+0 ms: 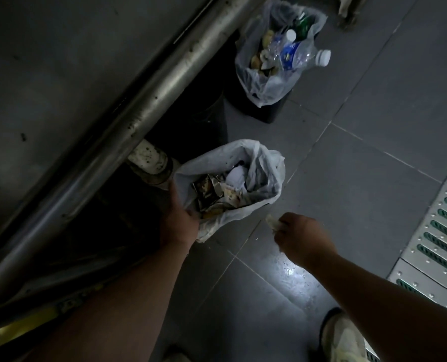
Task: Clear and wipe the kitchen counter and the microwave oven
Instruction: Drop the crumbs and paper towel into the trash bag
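A bin lined with a white plastic bag stands on the floor below the steel counter edge. Wrappers and crumpled paper fill it. My left hand grips the near left rim of that bag. My right hand hovers just right of the bin, its fingers pinching a small pale scrap. The scrap sits outside the bag's rim, above the floor tiles.
A second lined bin farther back holds plastic bottles and food waste. Grey floor tiles spread to the right. A metal drain grate runs along the right edge. My shoe is at the bottom. A dirty white pipe stands under the counter.
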A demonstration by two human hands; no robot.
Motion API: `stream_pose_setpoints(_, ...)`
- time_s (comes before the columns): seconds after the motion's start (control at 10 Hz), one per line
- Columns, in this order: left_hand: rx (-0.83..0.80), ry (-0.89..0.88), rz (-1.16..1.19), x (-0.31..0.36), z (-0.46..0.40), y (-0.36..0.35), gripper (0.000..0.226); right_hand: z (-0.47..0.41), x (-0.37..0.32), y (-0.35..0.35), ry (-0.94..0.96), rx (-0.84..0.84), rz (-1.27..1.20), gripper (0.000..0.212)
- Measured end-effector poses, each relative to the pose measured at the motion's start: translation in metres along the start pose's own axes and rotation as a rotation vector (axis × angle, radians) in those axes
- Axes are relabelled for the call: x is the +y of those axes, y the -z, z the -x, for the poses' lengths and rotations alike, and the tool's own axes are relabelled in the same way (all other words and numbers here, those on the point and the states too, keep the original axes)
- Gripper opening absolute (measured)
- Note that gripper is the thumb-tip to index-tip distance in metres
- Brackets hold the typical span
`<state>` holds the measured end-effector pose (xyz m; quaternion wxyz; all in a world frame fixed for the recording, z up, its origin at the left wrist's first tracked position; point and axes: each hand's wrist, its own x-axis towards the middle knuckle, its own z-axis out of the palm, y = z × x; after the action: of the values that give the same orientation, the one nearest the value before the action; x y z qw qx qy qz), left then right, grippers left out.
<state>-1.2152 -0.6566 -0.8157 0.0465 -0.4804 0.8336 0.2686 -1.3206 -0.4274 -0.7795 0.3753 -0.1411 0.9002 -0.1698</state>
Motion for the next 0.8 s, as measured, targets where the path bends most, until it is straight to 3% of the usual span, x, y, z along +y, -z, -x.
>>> stream_pose_setpoints(0.3,-0.056,0.018,0.150,0.010,0.003,-0.017,0.091,0.005,0.016,-0.002,-0.076,-0.016,-0.037,0.009)
stream_pose_setpoints(0.8,-0.064,-0.153,0.181,0.013,0.002,-0.016,0.092,0.016,-0.008,0.006,-0.061,-0.024,-0.148,0.014)
